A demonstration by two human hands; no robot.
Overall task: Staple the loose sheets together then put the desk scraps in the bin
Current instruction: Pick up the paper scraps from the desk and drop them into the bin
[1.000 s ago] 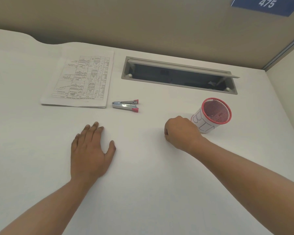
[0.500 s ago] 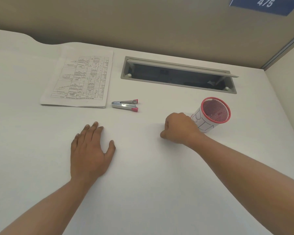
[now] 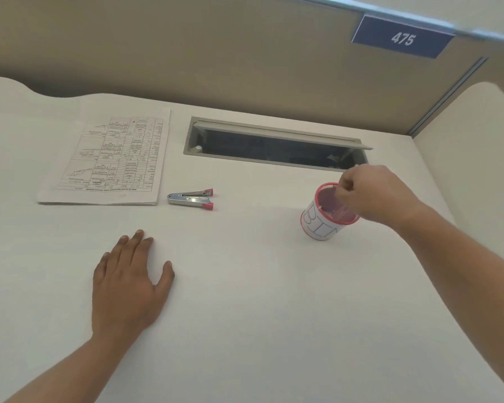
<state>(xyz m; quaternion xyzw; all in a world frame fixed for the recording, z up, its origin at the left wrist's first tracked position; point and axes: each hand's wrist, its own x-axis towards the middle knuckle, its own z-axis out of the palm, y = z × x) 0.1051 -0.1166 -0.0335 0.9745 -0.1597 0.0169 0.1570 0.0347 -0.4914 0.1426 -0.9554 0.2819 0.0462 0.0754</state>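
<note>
In the head view, the left hand [image 3: 128,283] lies flat on the desk [image 3: 259,315], palm down. Its fingers are straight and close together, and the thumb stands out to the side. The right hand [image 3: 373,196] is raised over the far rim of the bin [image 3: 320,225]. Its fingers are curled in toward the thumb; I cannot tell if they pinch something.

The desk is white, with a beige partition [image 3: 216,53] behind it and an open cable slot [image 3: 274,146] near the back. The sheets [image 3: 108,161] lie at the left, and the stapler [image 3: 191,197] lies just beside them, not touching.

The bin has a red rim and a paper label with "BIN" written by hand. A blue sign [image 3: 402,39] reads "475".
</note>
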